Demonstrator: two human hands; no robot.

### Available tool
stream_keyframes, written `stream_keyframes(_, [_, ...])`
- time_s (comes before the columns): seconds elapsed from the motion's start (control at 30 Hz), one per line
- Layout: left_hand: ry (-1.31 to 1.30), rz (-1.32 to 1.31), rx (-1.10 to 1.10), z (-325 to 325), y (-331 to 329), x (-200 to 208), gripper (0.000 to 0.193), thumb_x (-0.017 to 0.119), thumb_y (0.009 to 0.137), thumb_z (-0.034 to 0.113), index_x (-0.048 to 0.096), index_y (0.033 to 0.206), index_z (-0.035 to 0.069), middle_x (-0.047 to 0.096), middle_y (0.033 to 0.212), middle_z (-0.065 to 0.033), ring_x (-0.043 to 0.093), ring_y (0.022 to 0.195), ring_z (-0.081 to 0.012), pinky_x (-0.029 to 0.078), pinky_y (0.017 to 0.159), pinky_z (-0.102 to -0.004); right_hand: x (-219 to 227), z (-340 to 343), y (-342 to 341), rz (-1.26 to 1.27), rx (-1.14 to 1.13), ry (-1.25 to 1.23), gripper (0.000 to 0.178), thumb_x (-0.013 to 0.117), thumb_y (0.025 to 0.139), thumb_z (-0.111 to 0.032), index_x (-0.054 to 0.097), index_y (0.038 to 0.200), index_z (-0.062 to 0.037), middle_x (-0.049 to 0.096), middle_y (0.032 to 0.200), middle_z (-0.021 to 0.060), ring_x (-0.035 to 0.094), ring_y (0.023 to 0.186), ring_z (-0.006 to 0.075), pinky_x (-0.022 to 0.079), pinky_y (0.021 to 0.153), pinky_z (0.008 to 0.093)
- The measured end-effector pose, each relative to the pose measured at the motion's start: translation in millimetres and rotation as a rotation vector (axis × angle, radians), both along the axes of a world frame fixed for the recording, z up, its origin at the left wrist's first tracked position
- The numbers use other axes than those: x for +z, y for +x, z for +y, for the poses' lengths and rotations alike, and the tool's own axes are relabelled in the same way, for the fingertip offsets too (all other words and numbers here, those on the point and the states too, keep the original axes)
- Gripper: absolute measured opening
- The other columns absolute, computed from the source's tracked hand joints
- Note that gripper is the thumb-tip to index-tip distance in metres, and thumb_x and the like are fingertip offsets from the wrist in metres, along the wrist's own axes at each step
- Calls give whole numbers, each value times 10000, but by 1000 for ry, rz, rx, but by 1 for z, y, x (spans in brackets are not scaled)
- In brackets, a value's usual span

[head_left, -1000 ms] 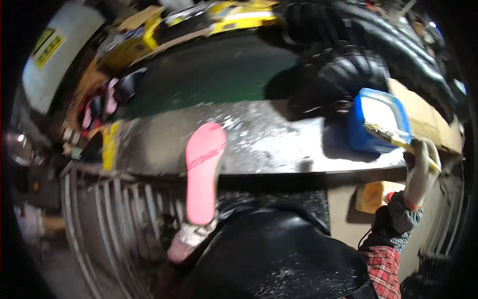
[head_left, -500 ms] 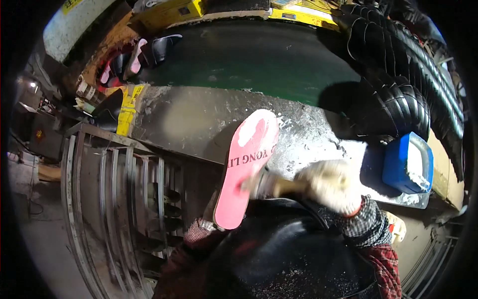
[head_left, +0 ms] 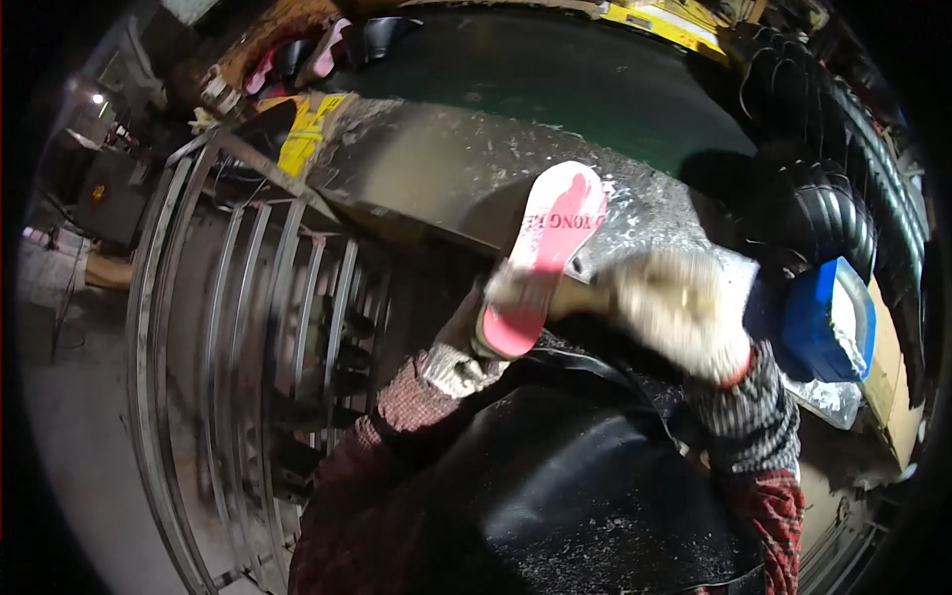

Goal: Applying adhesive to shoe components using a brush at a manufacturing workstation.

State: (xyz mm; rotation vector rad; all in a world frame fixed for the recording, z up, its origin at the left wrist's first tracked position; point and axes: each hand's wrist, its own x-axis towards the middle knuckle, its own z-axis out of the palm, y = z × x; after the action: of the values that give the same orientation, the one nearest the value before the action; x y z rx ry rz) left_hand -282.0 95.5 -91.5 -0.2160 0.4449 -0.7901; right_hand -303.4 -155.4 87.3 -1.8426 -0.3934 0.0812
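My gloved left hand (head_left: 461, 369) holds a pink insole-shaped piece (head_left: 570, 236) from below at its near end. Dark lettering crosses the piece, and a white coating covers much of its far end and left edge. What lies beneath it is mostly hidden. In my right hand (head_left: 679, 307), in a whitish glove smeared by motion, is a brush with a wooden handle (head_left: 577, 297). Its blurred head lies across the lower middle of the pink piece. Right of this hand stands a blue tub (head_left: 828, 322) with white paste inside and on its rim.
A paste-smeared metal bench (head_left: 436, 149) borders a dark green belt (head_left: 555, 89). Glossy black boot-like pieces (head_left: 818, 213) are piled at the right. A metal rack (head_left: 283, 288) stands at the left. Pink-soled pieces (head_left: 330, 48) lie at the far left. A black apron (head_left: 565, 476) covers my lap.
White coating now spreads over more of the far end and left edge of the pink piece. The brush has stayed across its lower part. The view has shifted, showing more of my left glove.
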Motion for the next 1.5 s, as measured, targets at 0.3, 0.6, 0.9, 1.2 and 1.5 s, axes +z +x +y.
stream_keyframes(0.3, [38,-350,-171,-8,12,19,504,422,997,348,380,1390,34,499,1339,-149,507,1214,-267,414,1043,-385,-20,-22,-23,37,85,47,240,689,859,-172,664,979,35,681,984,139,655,879,192,534,775,288])
stream_keyframes(0.6, [198,-3,-165,29,3,-18,521,446,980,405,422,1394,90,559,1284,-166,628,1021,-280,562,781,-387,-68,-56,48,-194,-364,41,200,603,898,-51,619,1088,10,655,946,86,623,807,170,518,747,272])
stream_keyframes(0.9, [321,-315,-118,20,21,23,465,566,925,336,490,1267,30,610,1036,-155,536,639,-202,496,535,-286,-25,-35,18,-460,-78,-642,327,700,762,-30,621,1080,-13,616,904,118,623,735,256,519,619,348])
stream_keyframes(1.2, [866,-241,234,57,167,67,442,620,910,309,525,1164,-39,624,1017,-144,606,714,-180,549,585,-226,4,-109,-51,-608,-441,-368,172,595,890,-79,616,1020,33,629,923,152,631,749,200,518,613,281])
stream_keyframes(1.5, [314,-681,-204,-154,211,65,399,537,948,406,405,770,75,442,804,-109,469,802,-255,447,880,-439,-23,-263,-232,-658,-1673,249,376,474,993,-244,511,1264,13,599,1134,92,585,952,139,458,808,251])
